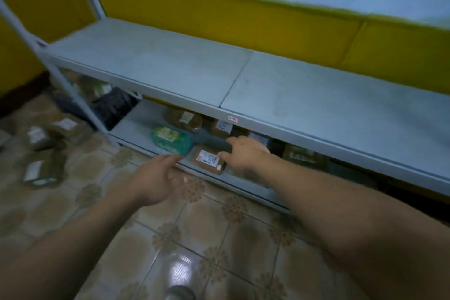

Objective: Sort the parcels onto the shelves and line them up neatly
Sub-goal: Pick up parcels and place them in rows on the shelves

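Yellow wall behind grey steel shelving, glossy patterned tiles underfoot. Parcels sit on the low shelf (132, 126): brown box (207, 161) at the front lip, grey pack (209, 141) just behind it, green pack (170, 139) to the left, more brown ones further back. R hand (243, 153) reaches in, forefinger & thumb spread either side of the grey pack's end; too blurred to say if they pinch it. L hand (155, 178) hovers just off the shelf lip, fingers loose, holding nothing. Box looks like stiff card, prob light, so I'd take it by both short sides. Packs look like soft, slick film and likely sag, so grip mid-body. Floor parcels (37, 135) wait to the left. Box label is white w/ a red corner mark, print unreadable; shelf tag (233, 118) is red-edged, also illegible.
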The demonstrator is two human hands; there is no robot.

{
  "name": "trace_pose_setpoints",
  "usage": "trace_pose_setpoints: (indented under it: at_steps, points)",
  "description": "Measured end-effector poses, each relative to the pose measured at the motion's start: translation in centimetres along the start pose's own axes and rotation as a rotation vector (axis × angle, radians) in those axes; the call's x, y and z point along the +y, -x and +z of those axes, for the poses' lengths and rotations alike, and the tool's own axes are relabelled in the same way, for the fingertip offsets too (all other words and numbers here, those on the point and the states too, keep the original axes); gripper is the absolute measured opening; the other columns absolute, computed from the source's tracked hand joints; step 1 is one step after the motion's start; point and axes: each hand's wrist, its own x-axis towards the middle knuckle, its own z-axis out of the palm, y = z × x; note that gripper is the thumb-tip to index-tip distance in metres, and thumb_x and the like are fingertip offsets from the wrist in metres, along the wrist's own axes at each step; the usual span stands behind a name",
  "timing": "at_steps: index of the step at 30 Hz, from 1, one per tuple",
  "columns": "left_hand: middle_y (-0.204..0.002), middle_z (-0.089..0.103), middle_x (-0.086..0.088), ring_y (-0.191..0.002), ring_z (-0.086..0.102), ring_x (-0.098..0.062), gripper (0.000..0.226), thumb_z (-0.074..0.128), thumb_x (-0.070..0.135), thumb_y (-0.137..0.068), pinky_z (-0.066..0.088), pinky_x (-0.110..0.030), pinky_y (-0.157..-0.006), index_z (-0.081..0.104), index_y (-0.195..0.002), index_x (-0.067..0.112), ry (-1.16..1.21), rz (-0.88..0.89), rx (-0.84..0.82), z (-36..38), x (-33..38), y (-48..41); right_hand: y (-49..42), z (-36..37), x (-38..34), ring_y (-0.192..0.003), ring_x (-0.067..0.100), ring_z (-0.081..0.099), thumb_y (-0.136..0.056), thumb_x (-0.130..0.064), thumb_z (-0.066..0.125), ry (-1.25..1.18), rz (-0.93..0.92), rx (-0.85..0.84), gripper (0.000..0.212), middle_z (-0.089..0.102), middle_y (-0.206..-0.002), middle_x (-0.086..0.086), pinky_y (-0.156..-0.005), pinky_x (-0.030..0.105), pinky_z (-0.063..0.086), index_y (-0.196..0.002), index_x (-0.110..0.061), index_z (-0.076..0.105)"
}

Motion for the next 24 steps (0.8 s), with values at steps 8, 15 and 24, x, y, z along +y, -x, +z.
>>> trace_pose_setpoints:
  at_steps: [8,15,24]
  points:
    - [-0.151,0.037,0.007,-0.136,0.036,-0.016,0.065,0.055,0.056,-0.089,0.035,-0.035,-0.108,0.031,-0.147,0.037,-0.001,-0.14,0.238,-12.5,-10.4,13.5,1.8,-11.7,-20.4,-0.122,0.033,0.052,-0.095,-0.062,0.043,0.071,-0.288,0.2,0.063,0.053,-0.139,0.012,-0.097,0.044,0.045,-0.141,-0.019,0.047]
    - [-0.146,0.044,0.006,-0.128,0.044,-0.014,0.062,0.062,0.049,-0.088,0.036,-0.027,-0.097,0.039,-0.144,0.034,0.032,-0.28,0.423,-20.0,-23.6,22.9,0.3,-14.0,-40.2,-0.12,0.031,0.054,-0.093,-0.063,0.043,0.123,-0.443,0.279,0.065,0.055,-0.137,0.01,-0.089,0.042,0.046,-0.141,-0.02,0.047]
    - [-0.149,0.041,0.006,-0.131,0.042,-0.014,0.061,0.062,0.047,-0.089,0.036,-0.031,-0.105,0.038,-0.144,0.035,0.137,-0.47,0.432,-23.4,-36.7,27.8,-3.1,-11.1,-56.4,-0.126,0.032,0.051,-0.094,-0.062,0.041,0.201,-0.607,0.247,0.064,0.051,-0.143,0.01,-0.095,0.046,0.047,-0.144,-0.021,0.042]
